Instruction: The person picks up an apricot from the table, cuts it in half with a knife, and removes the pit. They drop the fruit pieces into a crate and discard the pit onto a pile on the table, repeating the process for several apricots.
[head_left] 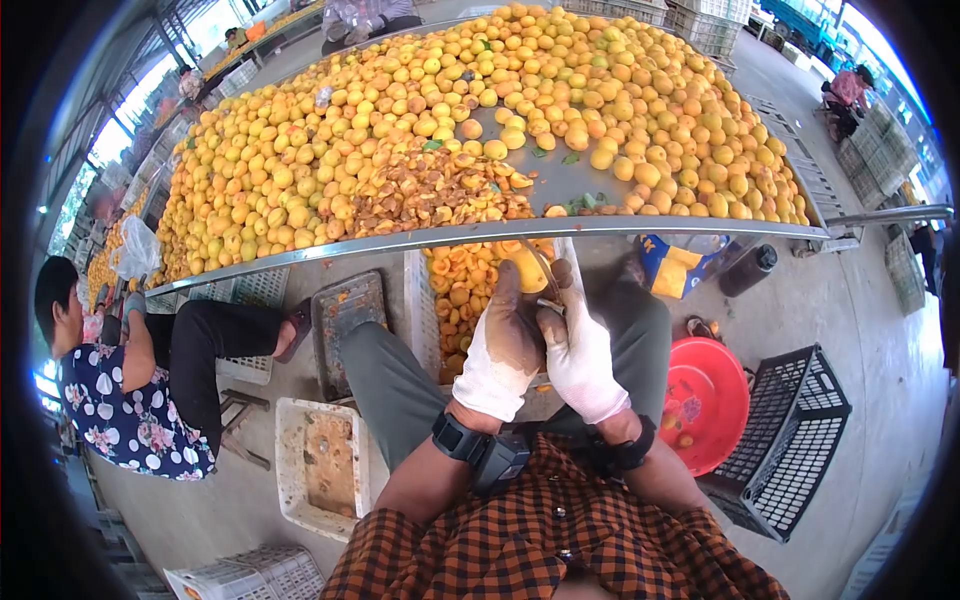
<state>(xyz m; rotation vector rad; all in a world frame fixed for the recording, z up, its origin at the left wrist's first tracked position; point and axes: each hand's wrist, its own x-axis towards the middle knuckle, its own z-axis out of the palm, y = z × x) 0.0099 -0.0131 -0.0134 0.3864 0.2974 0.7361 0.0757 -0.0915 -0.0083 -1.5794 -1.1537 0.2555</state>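
Note:
In white gloves with stained fingers, both my hands are together over my lap, just below the metal table edge. My left hand (503, 345) is closed around a yellow apricot (530, 270). Against it, my right hand (580, 355) grips a thin curved tool (543, 264), whose exact kind I cannot make out. Beneath my hands, between my knees, stands a white crate (420, 310) of halved apricots (462, 325), partly hidden by my hands and legs.
Whole apricots (330, 150) cover the metal table (480, 234), with a browned heap of pieces (430, 195) near its edge. Around me are a red basin (710, 375), black crate (790, 440), shallow white tray (318, 465) and dark bottle (748, 270). Another person (125, 390) sits at left.

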